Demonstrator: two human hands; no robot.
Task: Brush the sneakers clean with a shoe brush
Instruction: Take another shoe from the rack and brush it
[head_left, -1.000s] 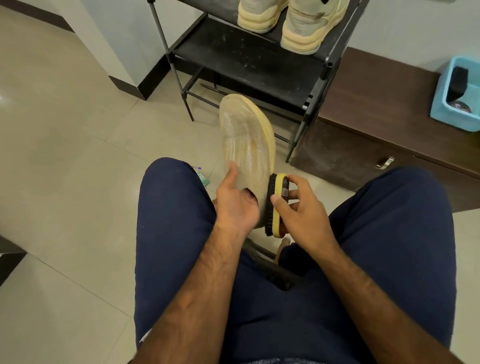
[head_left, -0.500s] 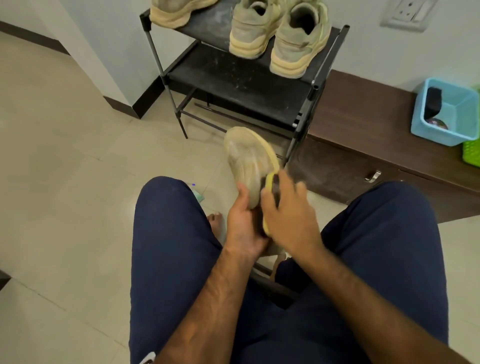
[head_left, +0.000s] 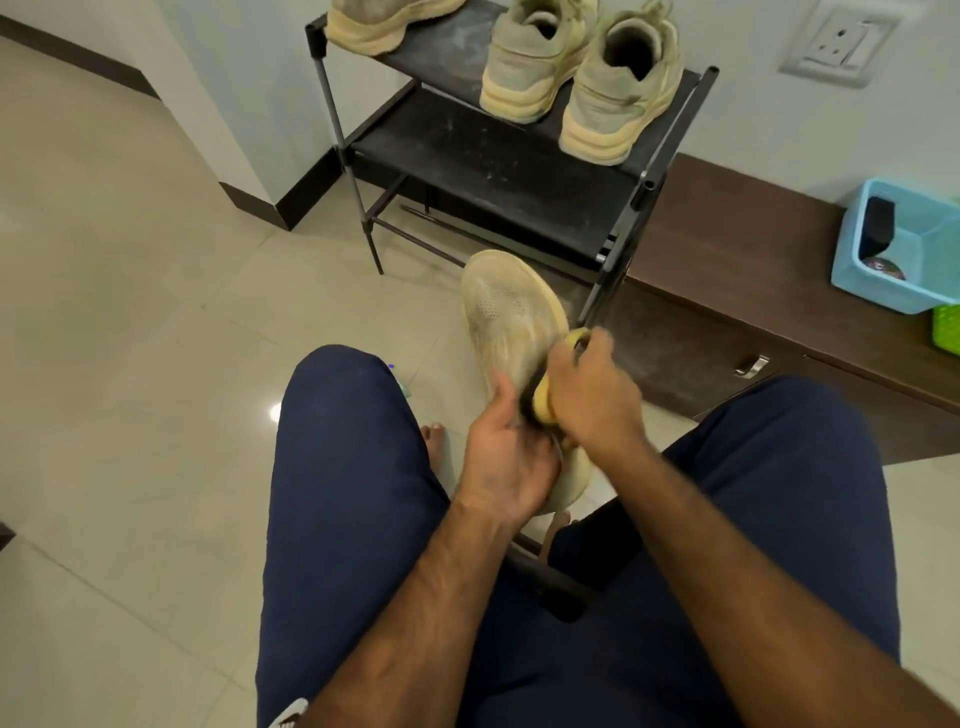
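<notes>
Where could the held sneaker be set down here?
Bare: the lower shelf below the sneaker row; the cabinet top between shoe rack and blue basket; floor tiles beside the left knee. Crowded: the top shelf.

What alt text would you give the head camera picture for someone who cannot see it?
A seated person's left hand holds a sneaker, sole facing the camera, while the right hand presses a yellow brush against it. Three more sneakers stand on a black rack.

Navy-blue trousers (head_left: 337, 493) covered both thighs and knees, with a small white marking (head_left: 288, 719) by the left hip. The hairy forearms (head_left: 415, 597), left hand (head_left: 501, 457), right hand (head_left: 592, 400) and one foot (head_left: 432, 430) were bare.
</notes>
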